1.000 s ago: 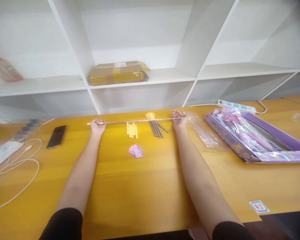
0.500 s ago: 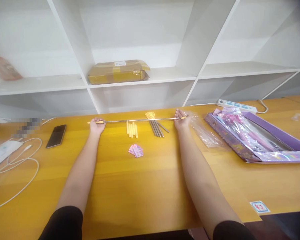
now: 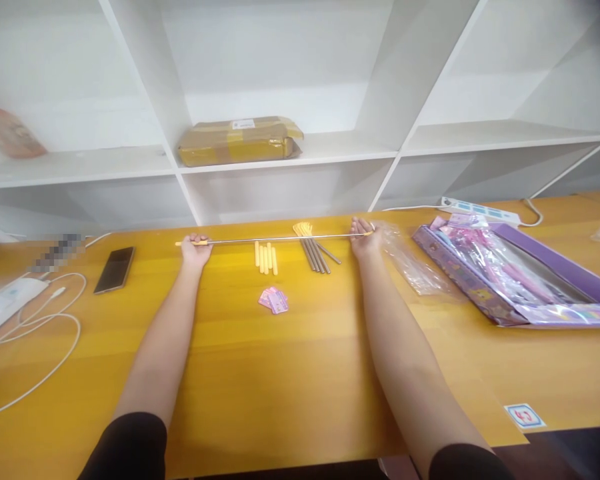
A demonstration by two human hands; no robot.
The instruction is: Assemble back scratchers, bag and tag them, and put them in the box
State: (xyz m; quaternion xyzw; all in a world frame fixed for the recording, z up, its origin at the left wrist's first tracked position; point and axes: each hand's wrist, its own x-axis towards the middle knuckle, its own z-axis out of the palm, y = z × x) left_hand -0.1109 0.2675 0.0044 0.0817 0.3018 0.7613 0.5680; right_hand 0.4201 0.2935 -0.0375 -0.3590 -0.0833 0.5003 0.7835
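Note:
A thin silver telescopic back scratcher (image 3: 280,238) stretches between my hands, level and drawn out long. My left hand (image 3: 196,249) is closed round its yellow handle at the left end. At the other end, my right hand (image 3: 365,240) holds the yellow tip, palm turned up and fingers partly curled. Below the rod lie several loose yellow handles (image 3: 265,258). Several metal rods with yellow claw-shaped heads (image 3: 314,248) are fanned out beside them, closer to my right hand. Small pink-purple cards (image 3: 274,301) overlap on the table nearer to me.
A clear plastic bag (image 3: 413,267) and a purple display box (image 3: 473,290) of wrapped pink items are on the right. Left are a phone (image 3: 114,270) and white cables (image 3: 77,320). A power strip (image 3: 480,211) is at the back. A taped parcel (image 3: 237,143) sits on the shelf.
The view has shifted very slightly. Both hands keep the extended back scratcher in the same place, and nothing on the table has moved.

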